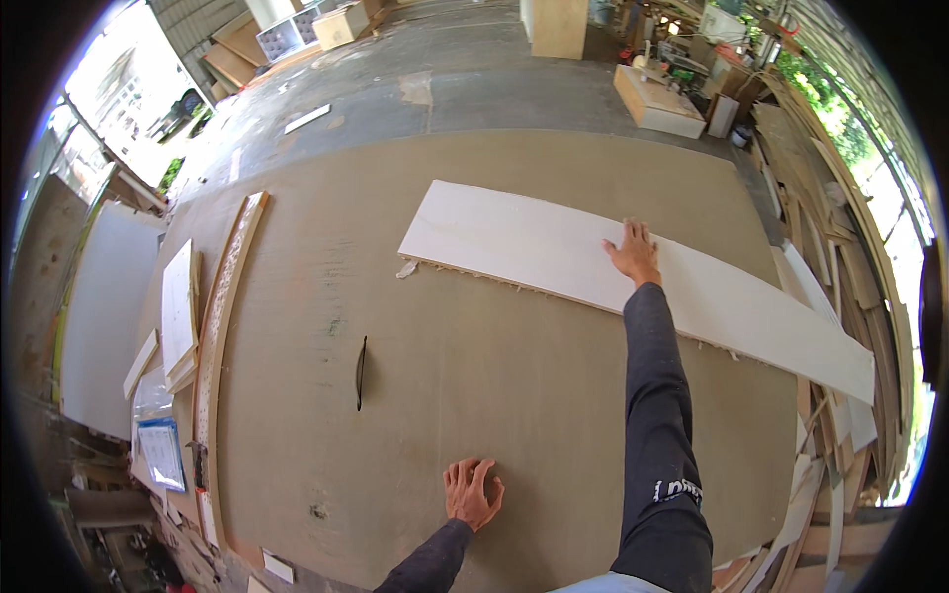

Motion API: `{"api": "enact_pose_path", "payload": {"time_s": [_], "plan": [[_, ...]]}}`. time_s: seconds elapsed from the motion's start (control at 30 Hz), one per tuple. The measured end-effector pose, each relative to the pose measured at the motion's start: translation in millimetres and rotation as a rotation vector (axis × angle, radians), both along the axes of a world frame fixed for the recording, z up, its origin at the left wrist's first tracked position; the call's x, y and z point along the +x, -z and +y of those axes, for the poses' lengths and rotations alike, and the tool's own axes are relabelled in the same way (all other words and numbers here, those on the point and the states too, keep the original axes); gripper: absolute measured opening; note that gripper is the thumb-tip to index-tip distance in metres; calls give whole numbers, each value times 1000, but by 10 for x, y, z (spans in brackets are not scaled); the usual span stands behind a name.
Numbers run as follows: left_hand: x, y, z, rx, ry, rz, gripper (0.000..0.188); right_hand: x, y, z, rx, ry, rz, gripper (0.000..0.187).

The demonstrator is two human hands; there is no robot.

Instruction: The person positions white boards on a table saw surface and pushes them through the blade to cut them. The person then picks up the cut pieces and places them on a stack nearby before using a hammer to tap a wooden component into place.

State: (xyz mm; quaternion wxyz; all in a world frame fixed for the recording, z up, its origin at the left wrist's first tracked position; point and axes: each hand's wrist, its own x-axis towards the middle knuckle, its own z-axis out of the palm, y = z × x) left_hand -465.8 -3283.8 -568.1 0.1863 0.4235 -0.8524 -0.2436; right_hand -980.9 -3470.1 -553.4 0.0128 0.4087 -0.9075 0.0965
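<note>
The right hand (633,251), spread and gripping nothing, rests on the white board (534,237), ahead of the left hand (474,492), half-curled and empty at the desk (494,385). Well left of both, a blue-edged sleeve (163,459) holds paper (158,447).

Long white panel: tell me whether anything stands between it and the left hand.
Nothing visible stands straight ahead between the left hand and the long white panel. Farther right, the dark right sleeve extends to the panel, where the right hand lies spread on top.
</note>
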Motion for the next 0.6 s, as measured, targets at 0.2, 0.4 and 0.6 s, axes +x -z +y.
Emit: {"api": "enact_pose_path", "payload": {"time_s": [0.2, 0.4, 0.6], "plan": [[102, -73, 10, 1, -17, -88, 36, -45, 187, 31, 5, -86, -4, 66], [149, 97, 4, -23, -14, -79, 38, -229, 201, 523, -51, -90, 71, 60], [145, 248, 53, -136, -277, 28, 54, -240, 159, 1583, -71, -139, 85, 57]]}}
